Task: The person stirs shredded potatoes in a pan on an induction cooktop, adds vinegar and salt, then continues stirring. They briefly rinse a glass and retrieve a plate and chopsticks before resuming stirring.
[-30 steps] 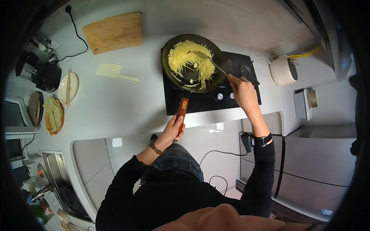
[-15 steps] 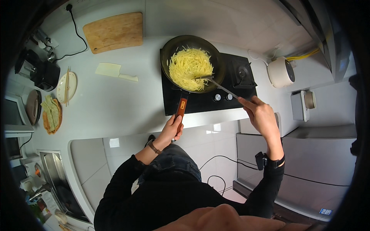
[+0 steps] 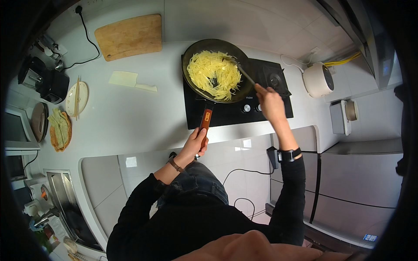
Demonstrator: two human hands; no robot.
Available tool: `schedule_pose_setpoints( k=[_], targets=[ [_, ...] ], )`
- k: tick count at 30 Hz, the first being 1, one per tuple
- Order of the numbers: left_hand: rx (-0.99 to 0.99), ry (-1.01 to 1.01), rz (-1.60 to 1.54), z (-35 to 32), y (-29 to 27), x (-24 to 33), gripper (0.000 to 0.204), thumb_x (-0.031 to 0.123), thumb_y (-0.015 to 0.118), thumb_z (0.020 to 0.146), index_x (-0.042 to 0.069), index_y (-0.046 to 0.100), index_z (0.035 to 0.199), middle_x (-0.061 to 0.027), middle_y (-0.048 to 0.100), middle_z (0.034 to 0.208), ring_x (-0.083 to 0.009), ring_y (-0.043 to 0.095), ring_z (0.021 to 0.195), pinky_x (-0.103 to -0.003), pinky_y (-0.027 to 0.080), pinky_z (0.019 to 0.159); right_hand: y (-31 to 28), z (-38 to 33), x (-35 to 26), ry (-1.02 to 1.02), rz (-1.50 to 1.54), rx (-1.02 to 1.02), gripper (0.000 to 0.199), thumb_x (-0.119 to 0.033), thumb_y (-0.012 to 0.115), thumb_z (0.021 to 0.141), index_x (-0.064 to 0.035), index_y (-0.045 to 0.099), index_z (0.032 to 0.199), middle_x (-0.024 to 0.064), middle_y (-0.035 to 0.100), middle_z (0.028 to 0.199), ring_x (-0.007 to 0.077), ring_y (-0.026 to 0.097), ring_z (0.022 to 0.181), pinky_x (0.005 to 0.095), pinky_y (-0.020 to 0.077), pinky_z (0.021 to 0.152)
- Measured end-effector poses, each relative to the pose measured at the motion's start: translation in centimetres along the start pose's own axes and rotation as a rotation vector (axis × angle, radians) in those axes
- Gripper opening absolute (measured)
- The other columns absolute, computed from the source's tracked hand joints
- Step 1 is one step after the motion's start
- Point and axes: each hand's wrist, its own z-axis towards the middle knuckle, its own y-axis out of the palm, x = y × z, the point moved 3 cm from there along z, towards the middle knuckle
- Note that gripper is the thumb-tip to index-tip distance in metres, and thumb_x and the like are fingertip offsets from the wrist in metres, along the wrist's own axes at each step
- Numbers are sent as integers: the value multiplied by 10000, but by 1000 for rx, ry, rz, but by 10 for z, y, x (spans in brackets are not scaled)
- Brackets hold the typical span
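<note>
Yellow potato shreds [image 3: 214,74], gripped wok [image 3: 216,69]

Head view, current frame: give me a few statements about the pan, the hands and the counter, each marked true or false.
1. The left hand grips the pan handle. True.
2. The pan sits on the cutting board. False: it sits on the black stove; the wooden board leans bare against the wall.
3. The right hand holds a utensil that reaches into the yellow strips. True.
4. The chopsticks lie in the pan. False: they lie across a small plate at the counter's left.
5. A white cleaver lies flat on the counter. True.
6. The right wrist is bare. False: it wears a dark watch.
</note>
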Motion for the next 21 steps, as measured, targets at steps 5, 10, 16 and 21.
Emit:
schedule_pose_setpoints(
  k=[5, 10, 16, 21],
  targets=[
    [10, -29, 5, 0, 0, -1, 310, 384, 419, 1154, 103, 486, 1264, -10, 531, 793, -70, 449, 517, -223, 329, 400, -21, -10, -9, -144, 14, -138, 355, -116, 691, 955, -166, 725, 1305, 157, 660, 918, 399, 680, 796, 475, 569, 722],
    [3, -23, 25, 1, -1, -3, 361, 380, 400, 1159, 95, 498, 1357, -9, 527, 804, -62, 437, 521, -219, 320, 400, -111, -18, 28, -244, -168, -245, 336, -143, 723, 927, -242, 765, 1245, 83, 651, 933, 321, 688, 783, 436, 571, 718],
    [7, -18, 33, 1, -1, -3, 353, 369, 401, 1160, 93, 495, 1360, -6, 527, 801, -63, 436, 515, -221, 320, 399, -108, 18, 8, -329, -323, -309, 288, -175, 715, 926, -245, 789, 1195, 69, 676, 971, 313, 700, 848, 437, 573, 745],
    [7, -28, 15, 1, -1, -2, 323, 359, 414, 1158, 106, 502, 1337, -6, 530, 802, -64, 442, 515, -223, 322, 400, -44, 44, 24, -219, -209, -128, 279, -176, 688, 959, -228, 780, 1217, 100, 699, 973, 345, 699, 866, 451, 565, 749]
  ],
)
